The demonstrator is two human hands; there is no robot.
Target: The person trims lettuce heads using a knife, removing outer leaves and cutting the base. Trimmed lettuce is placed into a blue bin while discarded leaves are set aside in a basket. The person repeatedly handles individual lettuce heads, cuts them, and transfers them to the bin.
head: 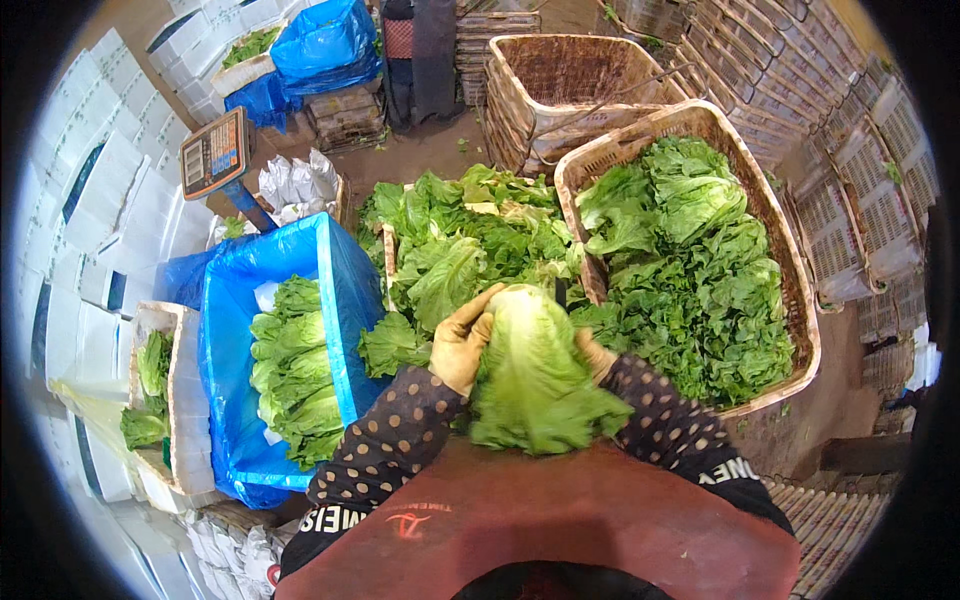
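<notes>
A head of romaine lettuce (529, 375) is held up before my apron, its pale base away from me and its leaf tips towards me. My left hand (459, 345), in a yellowish glove, grips it near the base on the left. My right hand (595, 354) is at its right side, with most of the fingers hidden behind the leaves. A small dark object (561, 291) shows just beyond the base; what it is, I cannot tell. Past my hands lies a heap of loose lettuce leaves (480, 225).
To the left, a blue plastic liner (360, 277) surrounds stacked lettuce heads (296, 367). At right, a dirty plastic crate (806, 330) holds more lettuce (697, 262). Nested crates (592, 105) stand beyond. A weighing scale's display (215, 154) rises behind the liner; white foam boxes (90, 240) line the left.
</notes>
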